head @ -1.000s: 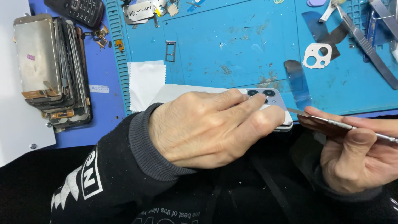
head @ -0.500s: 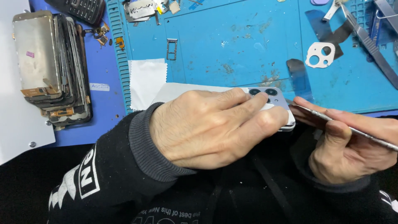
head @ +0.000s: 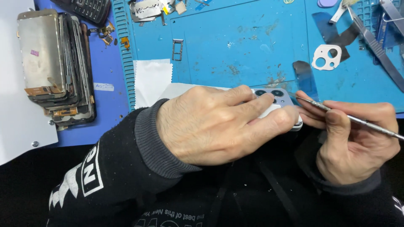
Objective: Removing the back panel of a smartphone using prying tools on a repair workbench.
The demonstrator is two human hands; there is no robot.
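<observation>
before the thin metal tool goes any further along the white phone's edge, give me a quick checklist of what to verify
1. Left hand pins the white phone with the grey camera block: ok, palm and fingers lie across it.
2. Right hand grips the thin metal pry tool: ok, pinched between thumb and fingers.
3. Tool tip sits at the phone's edge by the camera end: cannot tell, fingers hide the contact.
4. Left fingertips out of the tip's line: not ok, they lie right beside it.
5. Phone rests fully on the blue work mat: cannot tell, the near part is covered.
</observation>
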